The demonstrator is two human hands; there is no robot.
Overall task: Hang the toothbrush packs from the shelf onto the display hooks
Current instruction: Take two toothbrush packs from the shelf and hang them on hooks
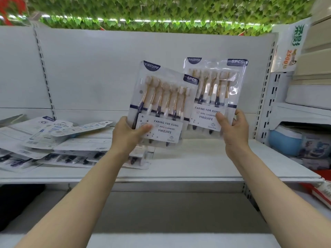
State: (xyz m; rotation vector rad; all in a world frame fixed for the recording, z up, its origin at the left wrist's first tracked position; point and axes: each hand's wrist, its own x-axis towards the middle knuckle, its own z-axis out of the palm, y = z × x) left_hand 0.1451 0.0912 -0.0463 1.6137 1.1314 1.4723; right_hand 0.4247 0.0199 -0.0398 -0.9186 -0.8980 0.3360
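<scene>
Both forearms reach up and forward over the white shelf. The left hand pinches the lower left corner of a clear six-piece toothbrush pack, thumb on its white label, the pack tilting rightward above the grip. The right hand grips the bottom of a second, upright toothbrush pack, partly behind the first. More packs lie heaped on the shelf's left part.
</scene>
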